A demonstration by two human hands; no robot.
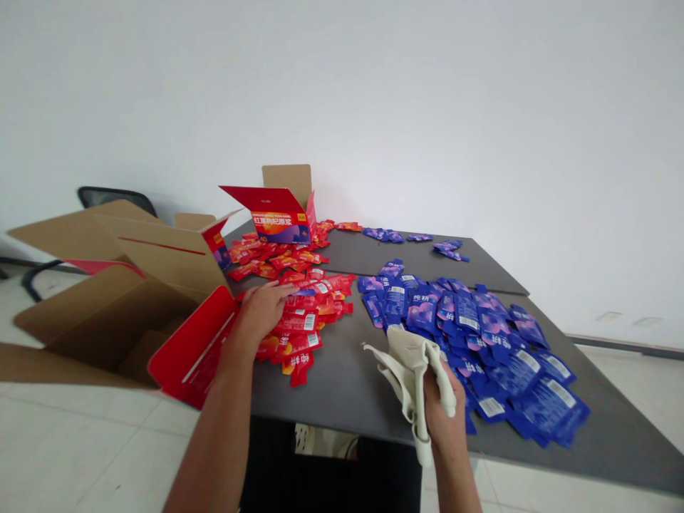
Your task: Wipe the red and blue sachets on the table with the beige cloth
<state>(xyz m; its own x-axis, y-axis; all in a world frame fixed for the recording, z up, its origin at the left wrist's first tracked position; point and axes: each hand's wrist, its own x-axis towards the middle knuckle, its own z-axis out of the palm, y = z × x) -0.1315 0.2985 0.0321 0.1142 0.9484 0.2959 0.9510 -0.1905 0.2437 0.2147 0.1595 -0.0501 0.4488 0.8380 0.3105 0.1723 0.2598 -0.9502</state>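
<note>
My left hand [261, 311] rests on the near pile of red sachets [304, 322], its fingers stretched forward over them. By its fingertips a small purple strip [304, 292] shows among the red; whether the fingers touch it I cannot tell. A folded cream cloth [414, 370] is gripped in my right hand [444, 402], its loose folds hanging past the table's front edge. Beyond this hand spreads a large heap of blue sachets [464, 317], some overlapping the table edge area at the right.
Open cardboard boxes [107, 306] with raised flaps crowd the left side. Farther back, an open red printed box [283, 221] stands among more red sachets [267, 260]. Small blue groups [452, 249] lie on the dark table [342, 377]. A black chair [115, 196] is behind the boxes.
</note>
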